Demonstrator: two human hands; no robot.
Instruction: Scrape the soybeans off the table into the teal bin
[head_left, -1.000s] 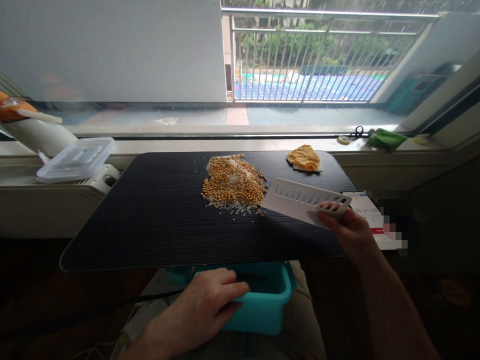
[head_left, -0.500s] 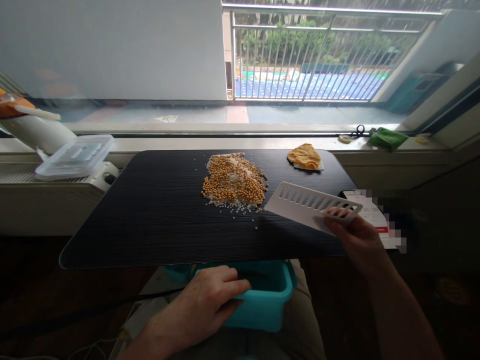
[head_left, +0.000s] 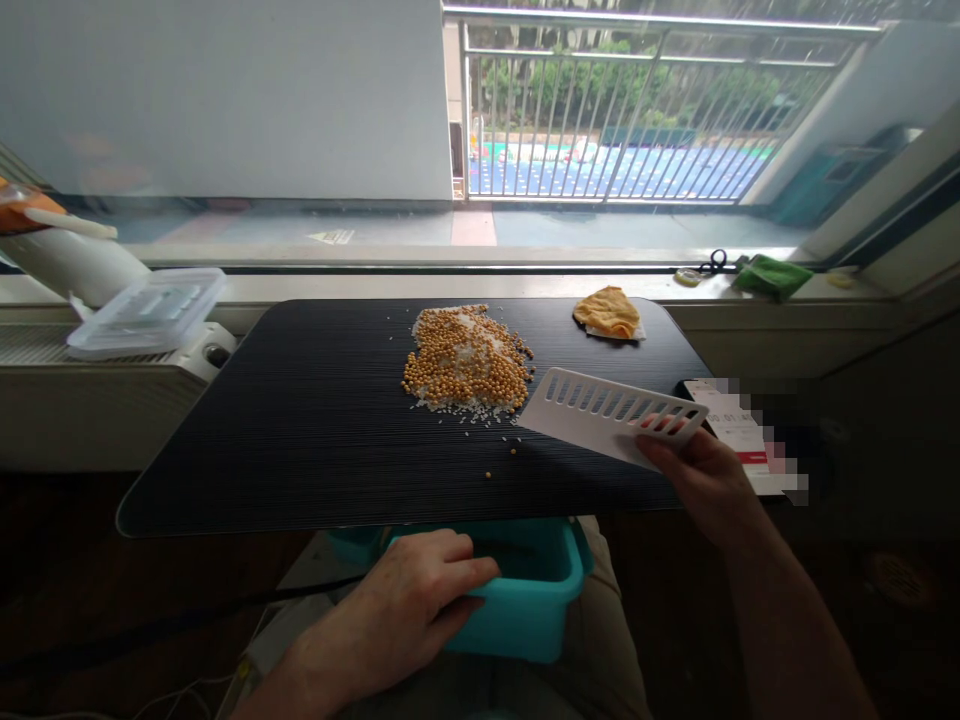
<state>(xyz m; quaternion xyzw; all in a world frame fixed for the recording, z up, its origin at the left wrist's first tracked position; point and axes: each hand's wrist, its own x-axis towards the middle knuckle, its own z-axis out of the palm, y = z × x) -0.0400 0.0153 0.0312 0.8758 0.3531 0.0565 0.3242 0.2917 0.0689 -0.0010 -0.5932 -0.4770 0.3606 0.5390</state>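
Observation:
A heap of soybeans mixed with white rice [head_left: 469,365] lies on the dark tabletop [head_left: 262,430]. My right hand [head_left: 694,465] is closed around the right end of a flat white plastic scraper [head_left: 592,425] with a row of slots. The scraper's left corner is close to the heap's lower right side. Two loose beans [head_left: 513,451] lie in front of the heap. My left hand [head_left: 427,590] grips the near rim of a turquoise bin [head_left: 525,610], which sits at my lap below the table edge.
An orange cloth [head_left: 609,312] lies at the table's back right. At the right edge is a phone [head_left: 731,425]. A clear plastic lid [head_left: 150,312] rests on the radiator at left. Scissors [head_left: 712,263] and a green cloth [head_left: 772,277] lie on the windowsill.
My right hand has moved the scraper slightly left, closer to the heap. Another loose bean now lies on the near part of the table. My left hand stays on the bin rim.

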